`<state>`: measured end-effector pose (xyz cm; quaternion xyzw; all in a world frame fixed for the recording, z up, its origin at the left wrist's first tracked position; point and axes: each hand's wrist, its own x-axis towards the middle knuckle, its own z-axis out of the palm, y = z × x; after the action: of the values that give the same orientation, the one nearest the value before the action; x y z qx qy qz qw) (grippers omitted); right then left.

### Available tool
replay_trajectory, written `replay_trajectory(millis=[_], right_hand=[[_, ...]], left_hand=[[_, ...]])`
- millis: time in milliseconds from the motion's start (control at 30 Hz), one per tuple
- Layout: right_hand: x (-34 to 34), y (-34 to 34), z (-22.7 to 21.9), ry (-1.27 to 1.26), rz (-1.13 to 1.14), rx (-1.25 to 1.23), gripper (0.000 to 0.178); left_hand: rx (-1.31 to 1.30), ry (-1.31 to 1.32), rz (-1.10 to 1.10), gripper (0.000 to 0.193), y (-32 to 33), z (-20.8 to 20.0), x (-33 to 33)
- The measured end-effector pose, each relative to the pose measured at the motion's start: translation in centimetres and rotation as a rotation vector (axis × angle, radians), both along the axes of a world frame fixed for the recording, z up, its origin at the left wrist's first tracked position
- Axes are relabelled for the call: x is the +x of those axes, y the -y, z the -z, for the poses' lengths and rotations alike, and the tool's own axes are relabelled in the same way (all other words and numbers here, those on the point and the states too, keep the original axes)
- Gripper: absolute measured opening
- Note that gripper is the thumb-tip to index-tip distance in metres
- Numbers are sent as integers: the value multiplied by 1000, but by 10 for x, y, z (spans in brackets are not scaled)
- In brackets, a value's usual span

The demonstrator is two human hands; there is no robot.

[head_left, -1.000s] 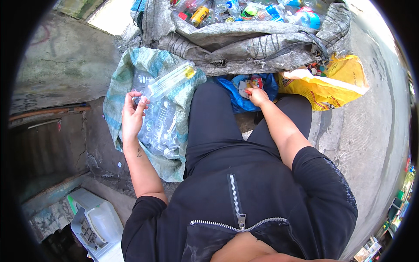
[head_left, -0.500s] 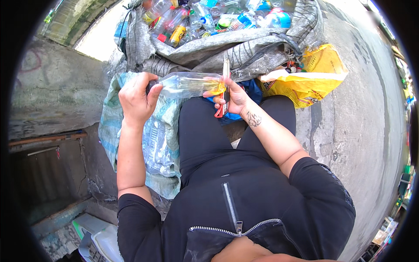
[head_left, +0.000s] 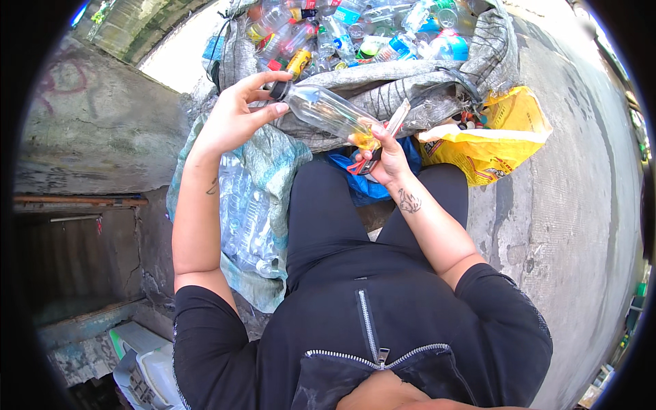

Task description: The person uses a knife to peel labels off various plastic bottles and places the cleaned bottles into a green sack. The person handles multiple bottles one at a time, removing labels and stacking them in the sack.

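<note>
Left hand (head_left: 232,116) is pinching the dark cap end of a clear plastic bottle (head_left: 328,113), fingers curled round the neck. Right hand (head_left: 384,154) is gripping the bottle's other end, with its yellowish liquid, and is also clamping a red-handled cutter (head_left: 379,143) against it. Bottle is lying tilted between both hands, above the lap, cap end at 10 o'clock. Grey sack (head_left: 383,85) full of mixed bottles is sitting at 12 o'clock. Green woven sack (head_left: 273,157) with clear bottles is lying at 9 o'clock under the left arm. Yellow bag (head_left: 499,147) is at 2 o'clock, blue bag (head_left: 359,181) just below the right hand.
</note>
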<state>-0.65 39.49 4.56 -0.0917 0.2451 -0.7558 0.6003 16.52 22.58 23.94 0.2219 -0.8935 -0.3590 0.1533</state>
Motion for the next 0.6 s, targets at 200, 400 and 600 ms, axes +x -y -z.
replay_trajectory(millis=[200, 400, 600], right_hand=[[-11, -10, 11, -24, -14, -25, 52], [-23, -23, 16, 48, 37, -7, 52], [-34, -38, 28, 106, 46, -56, 50]], left_hand=[[178, 113, -143, 44, -1, -3, -5], [256, 239, -216, 47, -19, -19, -28], [-7, 279, 13, 38, -23, -18, -66]])
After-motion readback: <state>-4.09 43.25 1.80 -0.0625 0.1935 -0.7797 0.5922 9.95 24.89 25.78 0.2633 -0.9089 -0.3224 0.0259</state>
